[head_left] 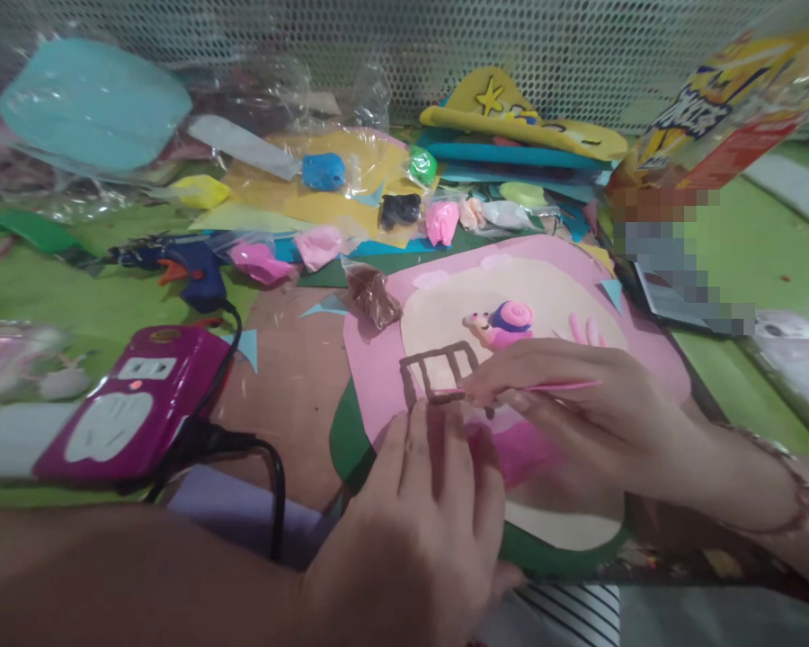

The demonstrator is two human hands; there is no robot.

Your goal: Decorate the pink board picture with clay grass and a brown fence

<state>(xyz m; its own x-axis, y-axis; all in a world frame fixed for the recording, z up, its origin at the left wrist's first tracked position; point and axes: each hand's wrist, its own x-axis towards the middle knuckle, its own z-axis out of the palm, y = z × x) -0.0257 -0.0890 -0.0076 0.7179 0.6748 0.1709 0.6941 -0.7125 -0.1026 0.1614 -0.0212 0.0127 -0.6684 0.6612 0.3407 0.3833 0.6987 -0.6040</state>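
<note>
My right hand [573, 409] pinches a thin pink stick [566, 386], its tip by a brown clay fence shape [448, 364]. The fence lies on a layered paper sheet of pink and cream [573, 530] with a dark green edge. My left hand [431, 503] rests with fingers stretched out on the sheet, fingertips just below the fence. Above my right hand sits a clay snail [509, 316] with a pink and blue shell. Small pink clay strips [588, 329] lie to its right. A magenta patch [522, 449] shows between my hands, partly covered.
Wrapped clay lumps, including a brown one [376, 296] and a blue one [324, 171], lie beyond the sheet. At left are a glue gun [199, 270] and a purple corded power strip [135, 404]. A snack bag [734, 108] and a phone [799, 359] are at right.
</note>
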